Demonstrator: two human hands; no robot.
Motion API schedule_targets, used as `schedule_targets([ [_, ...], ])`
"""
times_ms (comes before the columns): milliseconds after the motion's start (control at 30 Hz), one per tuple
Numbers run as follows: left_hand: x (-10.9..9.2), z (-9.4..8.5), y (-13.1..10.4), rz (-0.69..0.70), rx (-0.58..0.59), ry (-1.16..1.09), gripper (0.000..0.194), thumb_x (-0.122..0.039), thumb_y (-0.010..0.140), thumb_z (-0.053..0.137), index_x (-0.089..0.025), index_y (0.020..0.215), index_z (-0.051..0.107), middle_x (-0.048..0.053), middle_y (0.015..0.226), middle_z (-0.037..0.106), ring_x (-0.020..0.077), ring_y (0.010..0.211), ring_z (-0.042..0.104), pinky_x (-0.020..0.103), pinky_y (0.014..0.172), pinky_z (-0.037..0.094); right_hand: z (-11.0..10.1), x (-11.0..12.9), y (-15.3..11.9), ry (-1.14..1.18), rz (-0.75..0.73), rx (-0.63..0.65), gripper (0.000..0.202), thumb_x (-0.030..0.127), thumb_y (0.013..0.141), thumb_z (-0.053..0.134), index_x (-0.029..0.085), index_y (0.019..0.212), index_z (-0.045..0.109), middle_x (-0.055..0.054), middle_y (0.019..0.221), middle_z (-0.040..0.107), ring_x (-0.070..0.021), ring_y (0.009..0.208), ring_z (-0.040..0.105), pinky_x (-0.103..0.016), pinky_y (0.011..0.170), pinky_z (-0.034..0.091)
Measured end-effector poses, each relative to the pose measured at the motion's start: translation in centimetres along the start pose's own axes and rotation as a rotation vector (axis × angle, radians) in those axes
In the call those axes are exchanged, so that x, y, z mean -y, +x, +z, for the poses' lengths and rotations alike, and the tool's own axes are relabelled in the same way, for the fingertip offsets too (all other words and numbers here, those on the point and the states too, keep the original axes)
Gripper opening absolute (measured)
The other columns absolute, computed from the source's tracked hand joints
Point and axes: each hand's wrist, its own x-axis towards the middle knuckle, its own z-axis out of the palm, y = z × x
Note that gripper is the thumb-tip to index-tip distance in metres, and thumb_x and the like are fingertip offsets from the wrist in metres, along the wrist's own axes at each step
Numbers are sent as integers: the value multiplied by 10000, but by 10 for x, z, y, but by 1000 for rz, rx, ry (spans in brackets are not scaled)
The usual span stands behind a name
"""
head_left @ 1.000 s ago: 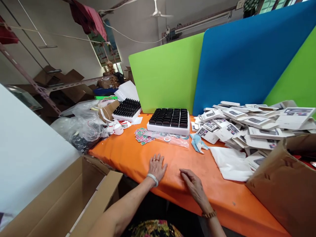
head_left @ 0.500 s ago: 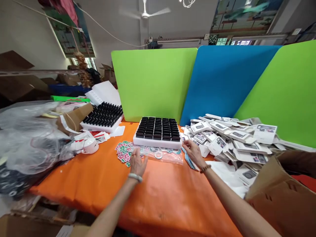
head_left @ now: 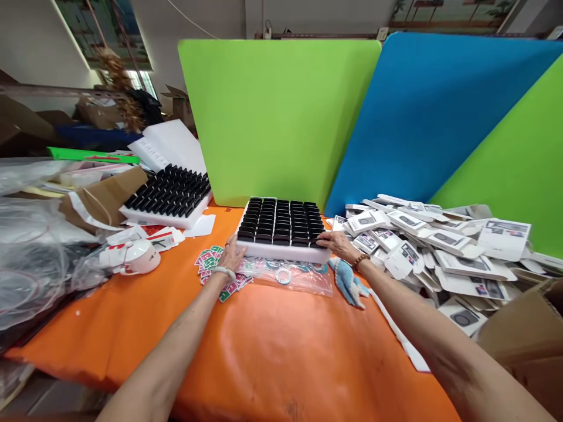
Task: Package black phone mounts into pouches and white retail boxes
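A white foam tray (head_left: 285, 252) filled with rows of black pieces stands on the orange table in front of the green panel. My left hand (head_left: 230, 258) is at its left front corner, fingers against the foam. At the right front corner my right hand (head_left: 339, 245) has its fingers on the tray's edge, beside the black pieces. Just in front of the tray lies a clear plastic bag (head_left: 308, 279) with a small ring-shaped roll (head_left: 282, 276) on it. Red and green printed cards (head_left: 206, 265) are spread partly under my left hand. A blue cloth (head_left: 347, 282) lies below my right hand.
A second foam tray (head_left: 190, 219) of black pieces sits at the back left, near a white cup (head_left: 141, 257) and plastic wrapping (head_left: 30, 258). Many white boxes (head_left: 466, 266) are heaped on the right, by a cardboard box (head_left: 519, 328). Green and blue panels (head_left: 422, 117) stand behind.
My left hand has moved up to the tray's left corner, and my right hand has come onto its right corner. The view has shifted closer and lower.
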Motion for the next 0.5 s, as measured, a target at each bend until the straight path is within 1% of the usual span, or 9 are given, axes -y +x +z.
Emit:
schedule_targets([
  [67,0,8,-1,-20,3,-16,533,-299,845,518,-170,1349,403,160,1411,447,264,1329,410,436,1077,376,-10,6,3,59,19,-82,278,423,791,561,177,776,689,-42,756,690,-182,711,608,-296,654,476],
  [133,-1,12,-3,-38,8,-37,543,-310,846,516,-154,1350,389,172,1432,410,285,1360,365,450,1088,364,-27,19,3,142,24,-176,370,471,859,461,163,881,665,-49,808,678,-167,725,601,-285,636,481],
  [167,-2,13,-3,-45,13,-46,552,-314,841,523,-151,1349,383,174,1436,399,293,1369,350,456,1093,357,-36,27,0,184,24,-198,383,489,866,457,163,909,654,-43,810,668,-157,717,594,-272,618,475],
  [200,-3,13,-3,-48,23,-51,564,-317,835,534,-150,1349,377,175,1436,395,300,1372,342,462,1097,351,-46,36,-6,282,8,-210,355,491,828,542,158,885,653,-35,773,657,-149,686,583,-263,596,465],
  [233,-4,13,-3,-51,32,-52,574,-317,827,546,-152,1349,374,174,1432,396,305,1371,342,468,1100,346,-53,44,-15,345,13,-130,329,480,774,630,157,831,654,-22,722,642,-139,649,570,-255,582,457],
  [267,-5,13,-3,-57,42,-50,583,-318,820,558,-152,1346,372,176,1425,400,310,1365,350,475,1102,340,-59,50,-28,367,44,8,316,462,735,685,152,788,661,-17,692,636,-132,627,564,-251,575,451],
  [367,-9,14,-2,-107,54,-35,606,-322,807,578,-159,1350,363,184,1422,390,329,1343,379,493,1083,356,-62,57,-81,439,221,394,318,435,685,736,137,787,689,-29,699,659,-145,632,587,-266,587,468],
  [433,-11,15,-1,-139,72,-17,630,-322,799,588,-157,1359,350,196,1421,380,342,1327,397,502,1067,368,-55,51,-122,467,350,503,331,442,670,740,139,794,692,-29,694,663,-144,617,583,-262,572,467],
  [500,-13,15,-2,-159,91,0,659,-328,795,595,-151,1371,330,204,1414,379,349,1316,409,502,1058,376,-47,40,-161,476,450,519,322,445,659,742,147,764,680,-18,673,650,-132,593,558,-247,547,450],
])
